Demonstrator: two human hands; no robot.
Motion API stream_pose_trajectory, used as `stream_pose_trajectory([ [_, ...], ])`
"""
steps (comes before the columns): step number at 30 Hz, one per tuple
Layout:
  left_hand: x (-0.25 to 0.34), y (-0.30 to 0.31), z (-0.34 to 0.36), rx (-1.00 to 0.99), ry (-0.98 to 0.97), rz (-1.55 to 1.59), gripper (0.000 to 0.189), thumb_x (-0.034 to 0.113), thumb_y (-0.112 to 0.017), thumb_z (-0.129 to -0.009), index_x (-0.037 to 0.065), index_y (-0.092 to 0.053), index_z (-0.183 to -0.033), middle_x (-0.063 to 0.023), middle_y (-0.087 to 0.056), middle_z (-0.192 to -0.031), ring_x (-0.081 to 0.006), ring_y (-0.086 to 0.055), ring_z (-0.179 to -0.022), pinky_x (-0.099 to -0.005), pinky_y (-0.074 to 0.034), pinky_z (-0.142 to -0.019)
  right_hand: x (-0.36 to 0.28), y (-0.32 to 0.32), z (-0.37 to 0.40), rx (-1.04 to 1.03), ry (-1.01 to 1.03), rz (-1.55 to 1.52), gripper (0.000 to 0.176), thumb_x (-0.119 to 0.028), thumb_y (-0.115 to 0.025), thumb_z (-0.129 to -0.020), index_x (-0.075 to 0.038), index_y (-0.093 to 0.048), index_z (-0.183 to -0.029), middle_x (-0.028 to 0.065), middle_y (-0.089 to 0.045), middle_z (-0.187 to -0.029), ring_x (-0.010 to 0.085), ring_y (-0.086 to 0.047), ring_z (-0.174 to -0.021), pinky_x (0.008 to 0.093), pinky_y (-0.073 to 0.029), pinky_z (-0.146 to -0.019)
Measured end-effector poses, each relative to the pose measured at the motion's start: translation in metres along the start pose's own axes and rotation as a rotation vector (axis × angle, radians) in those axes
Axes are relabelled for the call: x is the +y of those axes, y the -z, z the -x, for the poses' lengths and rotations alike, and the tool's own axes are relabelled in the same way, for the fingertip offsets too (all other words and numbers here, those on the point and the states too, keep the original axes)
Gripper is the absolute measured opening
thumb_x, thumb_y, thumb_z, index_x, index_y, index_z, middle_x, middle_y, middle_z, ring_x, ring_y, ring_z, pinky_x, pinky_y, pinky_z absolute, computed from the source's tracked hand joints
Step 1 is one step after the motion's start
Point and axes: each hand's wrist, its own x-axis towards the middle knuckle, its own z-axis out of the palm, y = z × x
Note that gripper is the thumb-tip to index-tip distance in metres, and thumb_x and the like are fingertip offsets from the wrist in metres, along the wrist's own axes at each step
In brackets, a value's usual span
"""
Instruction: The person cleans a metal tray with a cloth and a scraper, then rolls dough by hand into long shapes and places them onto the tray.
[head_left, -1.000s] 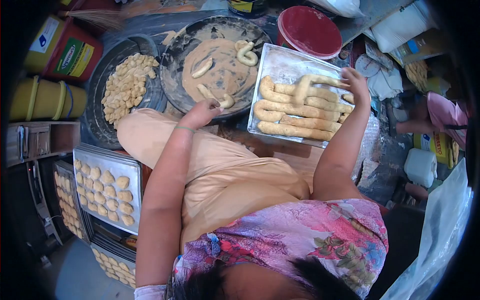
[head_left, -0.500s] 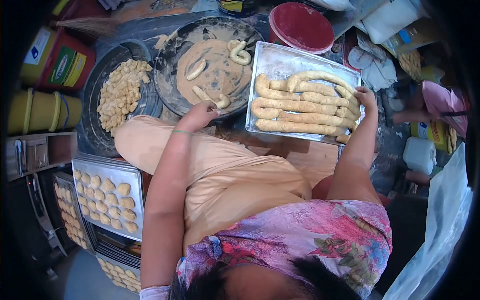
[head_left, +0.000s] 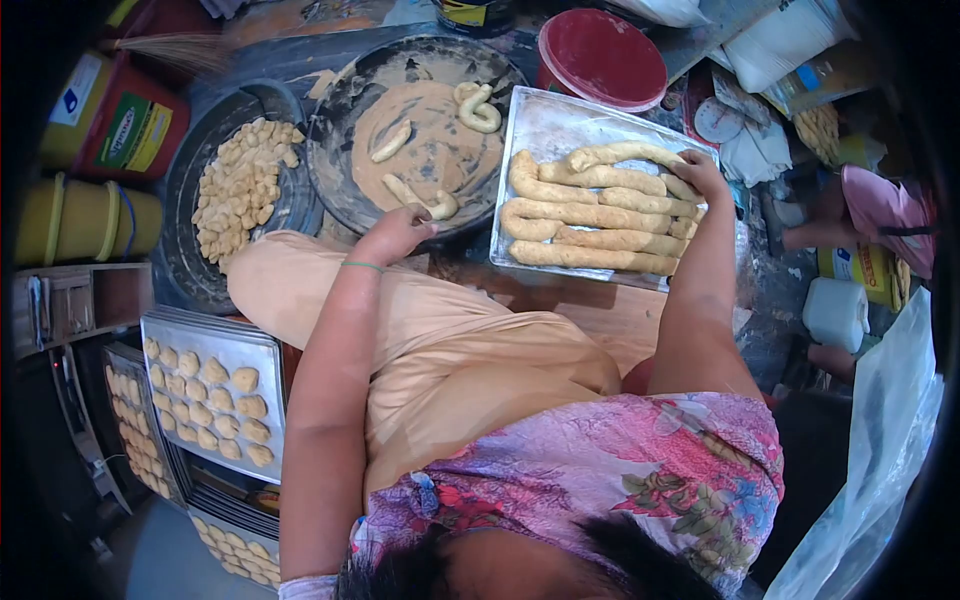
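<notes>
My right hand [head_left: 704, 176] is closed around the right end of the uppermost dough rope [head_left: 620, 152] on a metal tray [head_left: 540, 112]. Several more long dough ropes lie side by side below it, some bent back at the left. My left hand [head_left: 396, 234] rests at the near rim of a wide dark basin [head_left: 335, 140], its fingers curled together beside a short dough strip [head_left: 442, 207]. What those fingers hold, if anything, is hidden. Brownish crumbs or flour [head_left: 400, 115] cover the basin's bottom, with another short strip [head_left: 391, 142] and a twisted dough piece [head_left: 480, 108] on them.
A second basin [head_left: 180, 220] with many dough lumps [head_left: 240, 185] stands at the left. Trays of dough pieces [head_left: 210, 400] are stacked at the lower left. A red tub [head_left: 603, 60] sits behind the tray. Another person's leg [head_left: 815, 234] is at the right.
My right hand has moved left and inward over the tray with the rope's end, and the uppermost rope's arch has flattened. My left hand has stayed almost in place.
</notes>
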Motion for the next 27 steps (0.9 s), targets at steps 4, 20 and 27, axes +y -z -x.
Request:
stream_pose_trajectory([
  [4,0.0,0.005,0.007,0.017,-0.003,0.023,0.041,0.03,-0.064,-0.081,-0.002,-0.06,-0.106,-0.0221,-0.064,-0.097,-0.0304,-0.061,-0.093,-0.0354,-0.046,-0.083,0.05,0.015,-0.015,0.201,0.013,-0.261,0.03,-0.021,-0.066,-0.075,-0.006,-0.065,-0.1,0.0038,-0.063,-0.083,0.0147,-0.057,-0.072,0.0285,-0.046,-0.065],
  [20,0.001,0.007,0.006,-0.01,-0.027,0.01,0.041,0.029,-0.064,-0.08,-0.004,-0.061,-0.105,-0.0234,-0.063,-0.099,-0.0322,-0.061,-0.094,-0.0356,-0.045,-0.083,0.059,0.022,-0.009,0.429,-0.206,0.5,0.038,-0.02,-0.058,-0.074,-0.018,-0.065,-0.112,0.0142,-0.066,-0.1,0.0281,-0.063,-0.093,0.0355,-0.049,-0.08],
  [27,0.002,0.004,0.006,0.003,0.004,0.056,0.038,0.029,-0.064,-0.081,-0.002,-0.062,-0.104,-0.0223,-0.064,-0.099,-0.0306,-0.061,-0.094,-0.0354,-0.045,-0.083,0.026,-0.025,-0.029,0.095,0.144,0.163,0.041,-0.017,-0.06,-0.072,-0.018,-0.064,-0.112,0.0078,-0.066,-0.087,0.0186,-0.062,-0.081,0.0306,-0.049,-0.071],
])
